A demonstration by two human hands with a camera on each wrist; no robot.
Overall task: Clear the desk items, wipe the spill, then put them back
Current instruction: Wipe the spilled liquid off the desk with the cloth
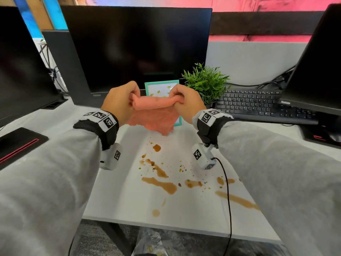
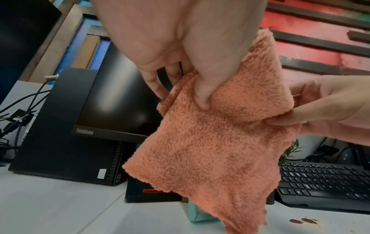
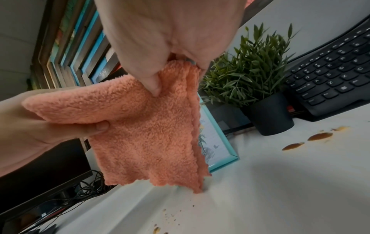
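Note:
Both hands hold an orange fluffy cloth point(image 1: 153, 111) up above the white desk point(image 1: 114, 196). My left hand point(image 1: 121, 100) pinches its left top edge, my right hand point(image 1: 184, 102) its right top edge, and the top is folded over. The cloth point(image 2: 216, 142) hangs down, its lowest corner close to the desk. Brown spill streaks and crumbs point(image 1: 162, 182) lie on the desk nearer to me. In the right wrist view the cloth point(image 3: 144, 134) hangs in front of a teal picture frame point(image 3: 218, 148). The left wrist view shows my left thumb pressed into the pile.
A black monitor point(image 1: 136, 48) stands behind the teal picture frame point(image 1: 160, 87). A potted green plant point(image 1: 206, 82) and a black keyboard point(image 1: 258, 104) sit at the right. More monitors stand at the far left point(image 1: 22, 71) and far right point(image 1: 317, 67). A black cable point(image 1: 227, 200) crosses the spill.

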